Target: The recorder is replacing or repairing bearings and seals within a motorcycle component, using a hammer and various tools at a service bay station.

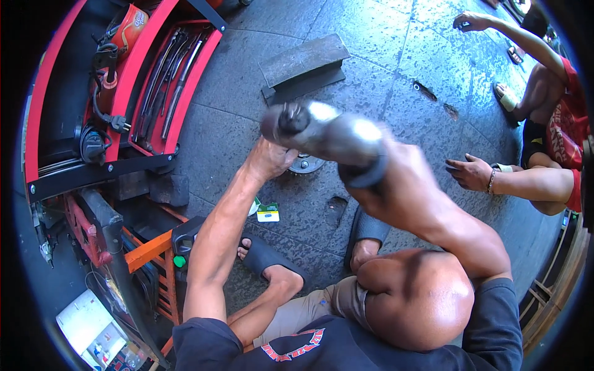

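My right hand (pixel 396 170) is closed around a shiny grey impact wrench (pixel 337 133), smeared by motion and held in front of me above the floor. Under its body a round metal part with bolts (pixel 304 163) shows only in part. At the left edge of that part, my left hand (pixel 270 159) is closed with the thumb against it; the tool hides some of its fingers. A small green, white and yellow packet (pixel 268 213) lies on the floor nearer to me.
A red tool cart (pixel 198 68) at the left holds wrenches (pixel 176 80) and a plugged cable (pixel 117 122). Beyond the tool lies an angled metal block (pixel 306 62). An orange metal frame (pixel 148 252) stands beside my left arm. Another person (pixel 563 136) squats at the right.
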`<state>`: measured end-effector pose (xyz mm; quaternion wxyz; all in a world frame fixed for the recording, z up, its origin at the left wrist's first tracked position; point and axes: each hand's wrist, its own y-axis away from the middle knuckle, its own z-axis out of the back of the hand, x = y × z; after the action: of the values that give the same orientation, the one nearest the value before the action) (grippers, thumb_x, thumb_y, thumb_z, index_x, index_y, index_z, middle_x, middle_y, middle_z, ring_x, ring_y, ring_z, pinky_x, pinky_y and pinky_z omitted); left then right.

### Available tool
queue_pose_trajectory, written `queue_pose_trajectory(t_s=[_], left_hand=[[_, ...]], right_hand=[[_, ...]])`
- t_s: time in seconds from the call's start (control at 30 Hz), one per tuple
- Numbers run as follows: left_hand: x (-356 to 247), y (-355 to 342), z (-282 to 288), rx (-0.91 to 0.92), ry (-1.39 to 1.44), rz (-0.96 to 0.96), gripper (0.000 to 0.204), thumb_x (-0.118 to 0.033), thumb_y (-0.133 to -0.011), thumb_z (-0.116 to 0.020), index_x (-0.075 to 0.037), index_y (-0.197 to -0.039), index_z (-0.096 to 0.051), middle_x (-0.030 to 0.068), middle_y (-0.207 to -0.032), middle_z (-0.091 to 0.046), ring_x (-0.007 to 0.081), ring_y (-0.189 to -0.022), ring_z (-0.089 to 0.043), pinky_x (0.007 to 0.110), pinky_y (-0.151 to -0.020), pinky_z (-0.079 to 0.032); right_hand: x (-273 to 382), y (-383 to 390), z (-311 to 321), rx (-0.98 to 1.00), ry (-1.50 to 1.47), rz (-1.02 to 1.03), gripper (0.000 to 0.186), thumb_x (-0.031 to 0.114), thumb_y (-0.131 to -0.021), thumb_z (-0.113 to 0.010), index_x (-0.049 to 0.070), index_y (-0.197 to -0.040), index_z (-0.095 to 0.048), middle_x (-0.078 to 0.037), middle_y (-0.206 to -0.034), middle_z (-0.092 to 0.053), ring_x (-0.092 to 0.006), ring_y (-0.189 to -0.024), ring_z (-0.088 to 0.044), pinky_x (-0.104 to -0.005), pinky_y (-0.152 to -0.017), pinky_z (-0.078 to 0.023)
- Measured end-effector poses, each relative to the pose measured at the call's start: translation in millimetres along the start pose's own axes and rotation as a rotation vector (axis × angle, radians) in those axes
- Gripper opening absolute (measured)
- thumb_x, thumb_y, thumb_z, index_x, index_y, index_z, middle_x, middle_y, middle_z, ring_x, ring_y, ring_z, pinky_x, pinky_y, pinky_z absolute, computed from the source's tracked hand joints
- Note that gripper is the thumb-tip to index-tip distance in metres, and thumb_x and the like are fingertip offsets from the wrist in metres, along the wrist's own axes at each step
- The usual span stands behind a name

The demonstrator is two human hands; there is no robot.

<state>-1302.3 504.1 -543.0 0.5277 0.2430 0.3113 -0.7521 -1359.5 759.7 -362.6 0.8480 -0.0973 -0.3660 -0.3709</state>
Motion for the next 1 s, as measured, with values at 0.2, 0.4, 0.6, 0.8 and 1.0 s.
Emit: queue_pose_trajectory(t_s=[0.2,0.4,0.6,0.8,1.0], left_hand=[[-14.6,5.1,15.8,0.173,-0.121,0.317,0.023,-0.014,-0.086,-0.073,-0.003,-0.105,-0.068,0.0182,-0.103,-0.071,0.0399,-0.094,-0.068,0.044,-0.079,-0.057],[-15.5,15.6,8.8,-0.003,0.097,0.199,0.023,-0.017,-0.091,-0.072,-0.003,-0.108,-0.066,0.0169,-0.097,-0.072,0.0393,-0.091,-0.069,0.045,-0.078,-0.056],[-10.7,20.0,10.9,-0.049,-0.067,0.028,0.023,-0.014,-0.087,-0.072,-0.004,-0.106,-0.067,0.0205,-0.091,-0.07,0.0419,-0.086,-0.068,0.048,-0.075,-0.055],[-29.8,9.5,12.8,0.075,0.018,0.12,0.021,-0.016,-0.087,-0.073,-0.005,-0.104,-0.066,0.0179,-0.093,-0.071,0.039,-0.09,-0.069,0.045,-0.075,-0.057],[-9.2,11.9,-16.7,-0.029,0.281,0.148,0.024,-0.01,-0.087,-0.072,-0.006,-0.11,-0.068,0.016,-0.099,-0.071,0.0386,-0.089,-0.069,0.044,-0.079,-0.056]], right_hand=[[-9.9,-27.4,-27.2,0.197,0.198,-0.14,0.032,0.015,-0.086,-0.063,-0.005,-0.106,-0.049,-0.028,-0.08,-0.069,-0.0451,-0.074,-0.069,-0.0554,-0.068,-0.056],[23.3,-13.7,23.2,0.021,-0.007,0.055,0.056,0.01,-0.079,-0.072,0.001,-0.128,-0.046,-0.024,-0.078,-0.067,-0.0443,-0.074,-0.068,-0.0514,-0.067,-0.055],[9.8,-17.3,-9.6,0.223,0.108,-0.054,0.054,0.016,-0.082,-0.07,0.0,-0.129,-0.047,-0.026,-0.087,-0.07,-0.0441,-0.079,-0.07,-0.0496,-0.071,-0.057],[6.7,-25.4,1.0,0.194,0.208,-0.075,0.053,0.019,-0.084,-0.068,-0.001,-0.128,-0.046,-0.026,-0.087,-0.07,-0.0442,-0.079,-0.069,-0.051,-0.07,-0.056],[31.8,-5.3,33.8,-0.138,-0.108,0.264,0.053,0.013,-0.082,-0.072,0.002,-0.127,-0.046,-0.025,-0.086,-0.069,-0.0442,-0.079,-0.069,-0.051,-0.071,-0.055]])
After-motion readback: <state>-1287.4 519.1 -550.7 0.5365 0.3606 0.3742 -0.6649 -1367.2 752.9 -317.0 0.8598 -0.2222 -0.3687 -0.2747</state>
